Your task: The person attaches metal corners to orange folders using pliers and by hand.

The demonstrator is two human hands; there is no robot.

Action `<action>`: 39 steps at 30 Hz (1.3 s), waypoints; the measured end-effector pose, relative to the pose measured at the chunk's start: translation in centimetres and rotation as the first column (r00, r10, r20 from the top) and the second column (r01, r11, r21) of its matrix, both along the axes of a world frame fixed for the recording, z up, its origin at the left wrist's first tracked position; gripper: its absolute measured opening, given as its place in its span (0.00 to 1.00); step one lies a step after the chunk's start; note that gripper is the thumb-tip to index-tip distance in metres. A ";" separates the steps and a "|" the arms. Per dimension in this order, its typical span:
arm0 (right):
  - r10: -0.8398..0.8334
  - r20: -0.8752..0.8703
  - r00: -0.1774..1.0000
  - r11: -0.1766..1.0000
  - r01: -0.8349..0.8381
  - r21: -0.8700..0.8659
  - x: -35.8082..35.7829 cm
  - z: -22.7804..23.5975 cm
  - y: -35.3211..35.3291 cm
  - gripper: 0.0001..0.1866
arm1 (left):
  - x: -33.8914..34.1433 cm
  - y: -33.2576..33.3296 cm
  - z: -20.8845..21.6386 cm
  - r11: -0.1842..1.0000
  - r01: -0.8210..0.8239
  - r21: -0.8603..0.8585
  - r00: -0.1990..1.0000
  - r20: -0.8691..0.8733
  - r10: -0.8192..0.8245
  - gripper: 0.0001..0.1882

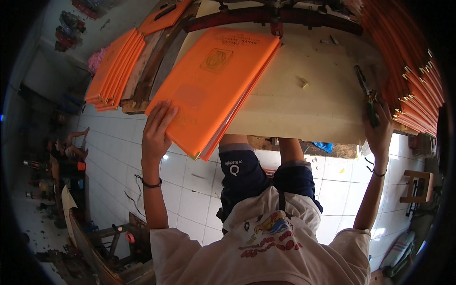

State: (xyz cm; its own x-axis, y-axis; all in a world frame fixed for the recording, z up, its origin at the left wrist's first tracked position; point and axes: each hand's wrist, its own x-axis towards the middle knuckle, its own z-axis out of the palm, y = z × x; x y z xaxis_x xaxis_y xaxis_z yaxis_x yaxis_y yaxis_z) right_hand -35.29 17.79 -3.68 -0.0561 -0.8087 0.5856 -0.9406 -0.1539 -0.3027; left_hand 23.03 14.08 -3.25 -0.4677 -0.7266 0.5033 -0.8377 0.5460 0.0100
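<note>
An orange folder (213, 90) with gold print lies slantwise over the work table, its near end jutting past the table's front edge. My left hand (159, 124) grips its near left edge, fingers on the cover, thumb hidden. A small gold corner piece (196, 156) sits on the folder's near corner. At the table's right side, my right hand (379, 124) is closed round green-handled pliers (372, 107), their jaws pointing away from me. A loose gold corner piece (304, 82) rests on the tan board (285, 109) between folder and pliers.
Stacked orange folders (116, 71) stand at the left, and a tall pile of orange folders with gold corners (418, 90) rises at the right. A dark red bar (228, 19) crosses the far side. A wooden stool (417, 186) is at right; another person (71, 147) sits far left.
</note>
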 end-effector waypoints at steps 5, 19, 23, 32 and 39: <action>-0.014 0.018 1.000 1.000 0.014 0.009 0.3 0.1 0.1 0.12 | -0.3 0.5 1.0 0.995 -0.023 -0.094 1.000 0.008 0.024 0.30; -0.011 0.018 1.000 0.999 0.011 0.034 0.4 0.3 0.1 0.13 | -7.9 10.5 7.3 0.976 -0.194 -0.101 0.739 0.639 0.213 0.17; 0.004 -0.034 0.999 0.999 -0.005 -0.035 0.4 0.3 0.0 0.13 | -9.4 11.3 8.5 0.982 -0.190 -0.010 0.700 0.700 0.143 0.20; 0.028 -0.003 1.000 0.998 -0.028 -0.062 0.5 0.1 0.0 0.11 | -13.9 3.5 8.1 0.895 0.247 0.372 0.814 0.421 -0.400 0.54; 0.001 0.013 1.000 0.999 0.000 -0.054 0.5 0.3 0.2 0.10 | -18.7 -1.9 6.6 0.794 0.472 0.382 0.786 0.224 -0.576 0.59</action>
